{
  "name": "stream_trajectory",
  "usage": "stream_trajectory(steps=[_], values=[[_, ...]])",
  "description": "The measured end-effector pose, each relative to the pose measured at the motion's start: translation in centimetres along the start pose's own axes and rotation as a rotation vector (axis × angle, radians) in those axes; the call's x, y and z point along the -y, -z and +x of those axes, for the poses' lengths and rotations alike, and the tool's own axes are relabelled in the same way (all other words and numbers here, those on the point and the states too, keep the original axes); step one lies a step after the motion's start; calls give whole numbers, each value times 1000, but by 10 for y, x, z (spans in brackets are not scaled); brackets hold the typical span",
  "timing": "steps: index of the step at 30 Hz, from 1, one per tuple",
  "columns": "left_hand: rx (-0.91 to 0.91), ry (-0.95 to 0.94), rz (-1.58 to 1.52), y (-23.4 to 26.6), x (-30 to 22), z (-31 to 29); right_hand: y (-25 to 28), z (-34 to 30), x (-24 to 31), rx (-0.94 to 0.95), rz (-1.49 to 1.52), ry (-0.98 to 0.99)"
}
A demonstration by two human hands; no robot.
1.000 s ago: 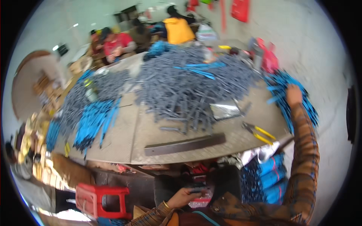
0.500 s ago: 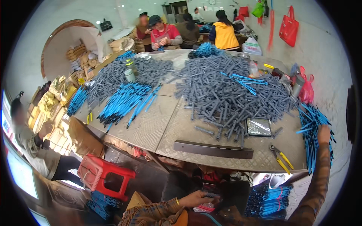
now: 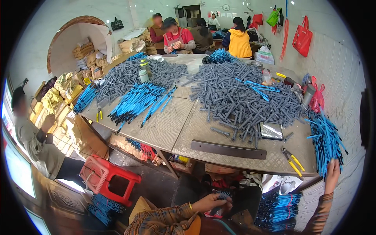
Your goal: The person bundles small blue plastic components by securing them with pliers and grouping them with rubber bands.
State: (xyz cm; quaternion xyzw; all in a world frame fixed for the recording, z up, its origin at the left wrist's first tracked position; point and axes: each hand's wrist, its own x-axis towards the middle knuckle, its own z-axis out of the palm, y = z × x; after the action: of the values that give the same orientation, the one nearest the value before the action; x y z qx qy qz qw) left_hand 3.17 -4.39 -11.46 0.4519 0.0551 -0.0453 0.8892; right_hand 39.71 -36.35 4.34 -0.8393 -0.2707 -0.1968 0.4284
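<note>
Low in front of my lap, my left hand (image 3: 211,203) is closed around a small dark piece with a ridged or bristly edge (image 3: 224,194); its kind is not clear. My right hand (image 3: 332,175) is at the lower ends of a heap of thin blue rods with black tips (image 3: 323,137), at the table's right edge. Its fingers are drawn together; what lies between them is too small to make out. Left of that heap, a big pile of grey plastic screw-like plugs (image 3: 239,90) covers much of the table (image 3: 176,135).
Yellow-handled pliers (image 3: 293,161), a dark metal bar (image 3: 229,149) and a clear-topped box (image 3: 271,131) lie near the front edge. More blue rods (image 3: 137,100) lie left. A red stool (image 3: 111,178) stands on the floor. Bundled rods (image 3: 280,207) sit below. Several people are around.
My right hand has come down and toward me from the middle of the rod heap to its lower ends. My left hand has turned a little, still closed. The view has tilted slightly.
</note>
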Motion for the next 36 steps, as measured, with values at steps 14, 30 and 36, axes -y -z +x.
stream_trajectory(steps=[14,30,36], values=[[-162,-173,-115,-9,5,-25,-97,-102,106,189,712,-45],[-298,-220,-158,-3,-21,-3,-141,64,76,136,811,-431],[-299,-175,-124,11,-10,-13,-109,28,79,16,688,-394]])
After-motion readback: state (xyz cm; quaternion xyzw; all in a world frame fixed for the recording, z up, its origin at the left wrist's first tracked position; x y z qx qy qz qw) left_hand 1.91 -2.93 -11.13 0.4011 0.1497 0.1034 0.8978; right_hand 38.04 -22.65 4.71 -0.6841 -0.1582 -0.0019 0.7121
